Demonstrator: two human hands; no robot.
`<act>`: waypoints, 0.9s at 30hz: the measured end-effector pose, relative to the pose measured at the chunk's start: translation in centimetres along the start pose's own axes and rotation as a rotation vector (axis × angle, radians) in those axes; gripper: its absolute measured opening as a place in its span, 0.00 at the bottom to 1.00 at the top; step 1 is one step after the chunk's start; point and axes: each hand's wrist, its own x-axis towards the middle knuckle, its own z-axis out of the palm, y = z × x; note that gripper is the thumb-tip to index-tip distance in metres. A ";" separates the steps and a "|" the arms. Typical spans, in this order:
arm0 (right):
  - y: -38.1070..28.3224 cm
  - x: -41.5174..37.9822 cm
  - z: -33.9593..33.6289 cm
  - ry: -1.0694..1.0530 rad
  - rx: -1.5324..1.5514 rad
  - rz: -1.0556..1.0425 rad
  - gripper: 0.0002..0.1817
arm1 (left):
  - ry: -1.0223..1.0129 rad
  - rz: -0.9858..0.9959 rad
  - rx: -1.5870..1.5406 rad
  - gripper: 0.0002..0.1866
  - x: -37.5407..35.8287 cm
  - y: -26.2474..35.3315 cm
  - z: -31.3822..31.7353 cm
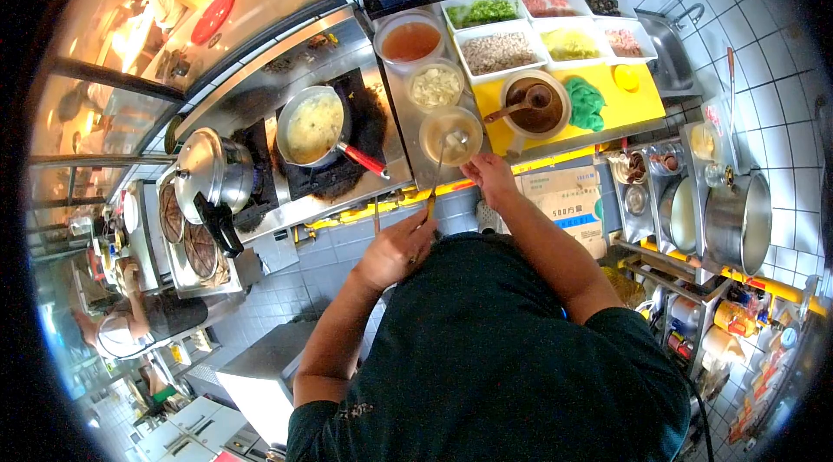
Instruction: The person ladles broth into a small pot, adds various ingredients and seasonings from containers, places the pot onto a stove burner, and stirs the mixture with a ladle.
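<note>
My left hand (398, 249) is closed round the handle of a long utensil (433, 193), whose far end dips into a small round bowl (429, 144) on the steel counter. A second thin stick juts up from the same hand. My right hand (490, 178) pinches the lower right rim of that bowl, which holds pale liquid and some light pieces. Just behind it stands a bowl of pale slices (435, 87). To the left, a pan (314, 125) with a red handle holds yellowish food on the stove.
A pressure cooker (213, 174) stands left of the pan. White trays (499, 52) of chopped ingredients line the back. A brown sauce bowl (536, 108) and green cloth (584, 104) lie on the yellow board (640, 104). A person (139, 314) is at far left.
</note>
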 end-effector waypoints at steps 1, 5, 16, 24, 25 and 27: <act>0.0 0.0 0.0 0.001 0.010 0.001 0.09 | 0.015 0.009 -0.008 0.23 0.0 0.0 -0.1; 0.1 0.2 0.0 0.007 0.014 0.001 0.10 | -0.042 -0.016 -0.007 0.23 -0.3 0.1 -0.4; -0.9 -0.7 0.5 0.008 0.003 0.015 0.10 | -0.123 0.071 0.064 0.18 -0.2 0.2 -1.1; -0.2 -0.1 0.2 0.020 0.060 -0.013 0.13 | 0.255 -0.168 -0.060 0.18 -0.3 -1.3 0.9; -0.2 -0.1 0.2 0.015 0.057 -0.017 0.13 | 0.289 -0.212 -0.115 0.18 -0.3 -1.3 0.7; -0.3 -0.2 0.2 0.008 0.052 -0.024 0.14 | 0.354 -0.298 -0.228 0.17 -0.1 -1.2 0.1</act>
